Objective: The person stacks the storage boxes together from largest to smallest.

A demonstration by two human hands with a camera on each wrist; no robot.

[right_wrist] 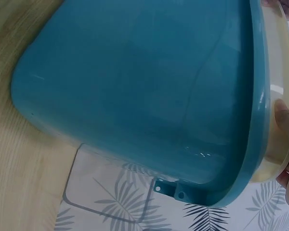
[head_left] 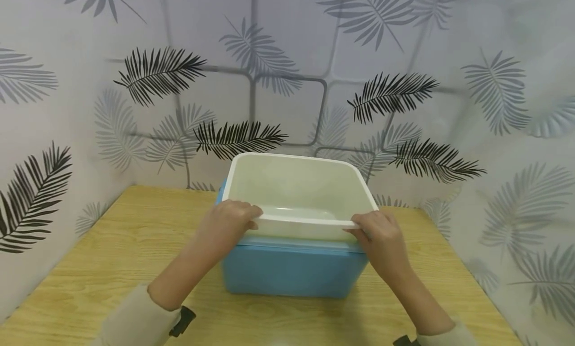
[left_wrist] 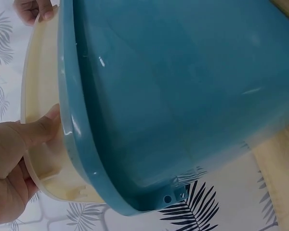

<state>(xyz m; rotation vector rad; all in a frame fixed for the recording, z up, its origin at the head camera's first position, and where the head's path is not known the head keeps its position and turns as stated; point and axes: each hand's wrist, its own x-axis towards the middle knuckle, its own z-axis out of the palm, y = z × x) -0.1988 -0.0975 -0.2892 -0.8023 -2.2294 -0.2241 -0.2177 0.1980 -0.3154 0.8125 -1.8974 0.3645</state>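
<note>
A white plastic inner bin [head_left: 296, 186] sits partly inside a blue plastic bin [head_left: 292, 271], its rim raised above the blue one. My left hand [head_left: 231, 218] grips the near left part of the white rim, thumb against the outer wall. At the near right corner, my right hand [head_left: 379, 231] pinches the same rim. In the left wrist view, the white wall [left_wrist: 43, 82] stands out past the blue rim [left_wrist: 79, 134]. The right wrist view shows small holed lugs [right_wrist: 171, 189] on the blue bin's side. Nothing is visible inside the white bin.
The blue bin stands on a wood-grain table [head_left: 148, 236]. Behind and at both sides hangs a pale sheet [head_left: 287, 51] printed with feather-like leaves, close behind the bins. A dark strap [head_left: 181, 321] shows at the left sleeve.
</note>
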